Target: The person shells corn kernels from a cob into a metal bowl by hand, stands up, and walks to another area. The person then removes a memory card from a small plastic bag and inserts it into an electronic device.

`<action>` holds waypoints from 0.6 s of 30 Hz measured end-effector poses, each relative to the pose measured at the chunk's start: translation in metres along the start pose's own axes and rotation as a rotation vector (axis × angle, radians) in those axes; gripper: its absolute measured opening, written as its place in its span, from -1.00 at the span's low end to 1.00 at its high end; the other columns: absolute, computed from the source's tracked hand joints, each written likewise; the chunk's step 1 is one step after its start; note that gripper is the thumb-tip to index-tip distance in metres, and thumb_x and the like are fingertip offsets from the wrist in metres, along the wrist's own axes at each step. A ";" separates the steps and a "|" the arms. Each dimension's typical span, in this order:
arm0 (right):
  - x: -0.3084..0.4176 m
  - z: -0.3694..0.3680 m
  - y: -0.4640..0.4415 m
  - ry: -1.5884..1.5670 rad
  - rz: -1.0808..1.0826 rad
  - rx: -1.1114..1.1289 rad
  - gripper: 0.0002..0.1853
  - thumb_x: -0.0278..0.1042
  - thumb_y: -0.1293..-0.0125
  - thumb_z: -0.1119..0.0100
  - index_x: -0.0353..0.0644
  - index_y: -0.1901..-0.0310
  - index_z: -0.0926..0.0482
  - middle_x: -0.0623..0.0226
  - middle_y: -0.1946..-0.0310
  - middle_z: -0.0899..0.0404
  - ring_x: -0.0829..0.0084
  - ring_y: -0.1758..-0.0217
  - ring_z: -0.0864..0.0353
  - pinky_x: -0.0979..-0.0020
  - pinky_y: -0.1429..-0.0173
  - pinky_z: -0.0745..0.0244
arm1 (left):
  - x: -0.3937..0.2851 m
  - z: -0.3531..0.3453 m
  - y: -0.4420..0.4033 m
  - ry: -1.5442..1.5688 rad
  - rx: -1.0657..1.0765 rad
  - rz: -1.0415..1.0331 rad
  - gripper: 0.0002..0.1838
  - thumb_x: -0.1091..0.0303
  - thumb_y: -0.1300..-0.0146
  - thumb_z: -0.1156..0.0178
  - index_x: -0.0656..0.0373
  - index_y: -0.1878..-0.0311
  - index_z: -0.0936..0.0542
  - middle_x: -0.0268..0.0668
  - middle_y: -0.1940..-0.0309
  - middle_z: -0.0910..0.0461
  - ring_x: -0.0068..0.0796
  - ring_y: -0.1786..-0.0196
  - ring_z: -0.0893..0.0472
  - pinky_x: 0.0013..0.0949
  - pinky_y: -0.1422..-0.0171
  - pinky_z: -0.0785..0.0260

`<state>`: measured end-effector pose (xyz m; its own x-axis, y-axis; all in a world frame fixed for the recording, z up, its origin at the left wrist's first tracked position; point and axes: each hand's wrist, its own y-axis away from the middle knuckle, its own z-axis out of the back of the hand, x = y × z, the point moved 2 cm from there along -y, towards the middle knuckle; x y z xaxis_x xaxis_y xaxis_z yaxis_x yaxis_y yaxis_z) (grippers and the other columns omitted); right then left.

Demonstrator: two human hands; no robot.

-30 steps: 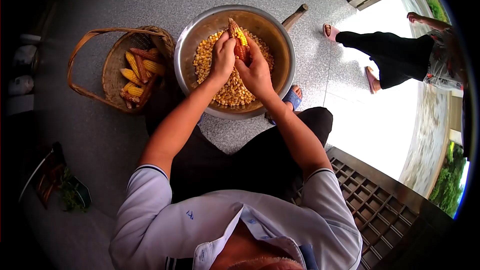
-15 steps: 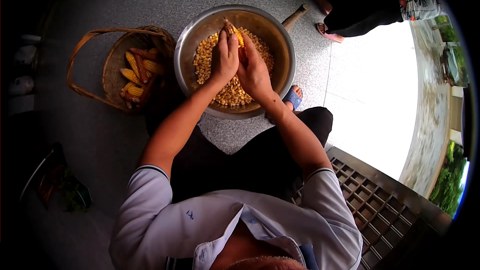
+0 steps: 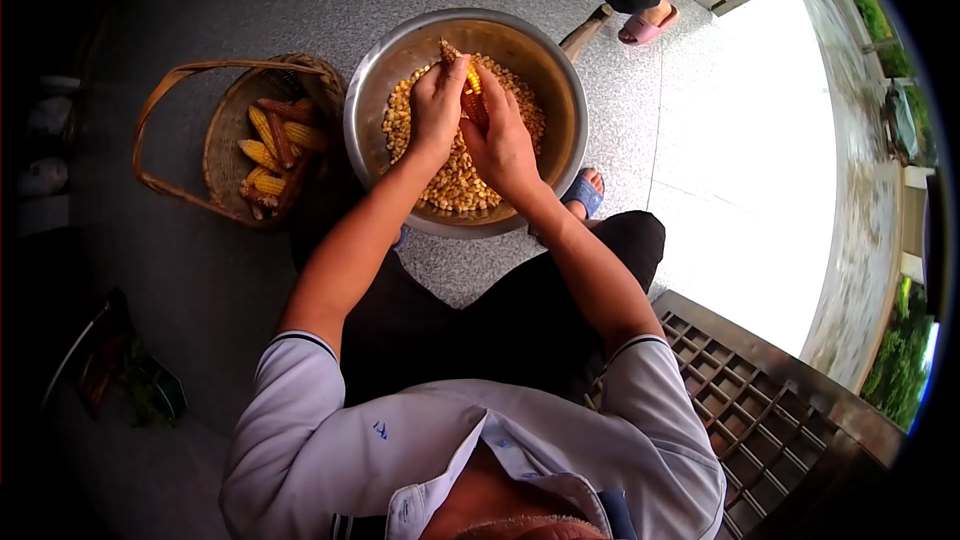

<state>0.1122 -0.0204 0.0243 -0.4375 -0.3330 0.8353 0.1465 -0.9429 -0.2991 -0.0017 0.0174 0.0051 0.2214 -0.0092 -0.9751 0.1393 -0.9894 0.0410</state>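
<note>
Over the bowl [image 3: 500, 37], left hand [image 3: 438, 105] and right hand [image 3: 507, 148] close the grip round a cob [image 3: 475, 105] from either side — its tip pokes clear. It is likely light, stiff, hardly fragile — best held by the bare core, which should slip less.

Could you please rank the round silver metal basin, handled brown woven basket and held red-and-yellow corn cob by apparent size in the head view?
1. Metal basin
2. Woven basket
3. Corn cob, partly hidden by left hand and right hand
</note>
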 end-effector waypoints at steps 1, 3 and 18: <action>-0.001 -0.001 0.001 -0.025 0.004 -0.006 -0.32 -0.51 -0.22 -0.20 -0.22 -0.38 -0.20 -0.18 -0.05 -0.43 -0.11 -0.01 -0.56 0.17 -0.08 -0.51 | 0.004 0.000 -0.001 -0.010 0.008 -0.011 -0.56 0.14 -0.51 0.04 0.34 -0.14 -0.53 -0.23 0.00 -0.59 -0.53 0.00 -0.55 -0.45 -0.15 -0.38; -0.007 -0.002 -0.001 -0.061 0.059 -0.021 -0.32 -0.52 -0.22 -0.19 -0.23 -0.38 -0.19 -0.17 -0.05 -0.43 -0.08 -0.02 -0.56 0.19 -0.10 -0.50 | 0.009 0.002 -0.003 -0.001 0.008 0.002 -0.58 0.16 -0.51 0.03 0.34 -0.12 -0.54 -0.24 0.02 -0.59 -0.54 0.01 -0.55 -0.46 -0.13 -0.38; -0.028 -0.014 -0.002 -0.255 -0.008 -0.059 -0.34 -0.57 -0.24 -0.16 -0.34 -0.38 -0.18 -0.09 -0.07 -0.44 0.12 -0.06 -0.58 0.29 -0.10 -0.50 | 0.008 -0.011 0.005 -0.029 0.099 -0.137 -0.69 0.19 -0.42 -0.11 0.30 0.04 -0.46 -0.29 0.28 -0.55 -0.52 0.22 -0.54 -0.42 0.12 -0.42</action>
<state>0.1116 -0.0090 -0.0049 -0.1993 -0.3241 0.9248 0.0890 -0.9458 -0.3123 0.0115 0.0139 -0.0004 0.1789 0.1245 -0.9760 0.0705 -0.9910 -0.1135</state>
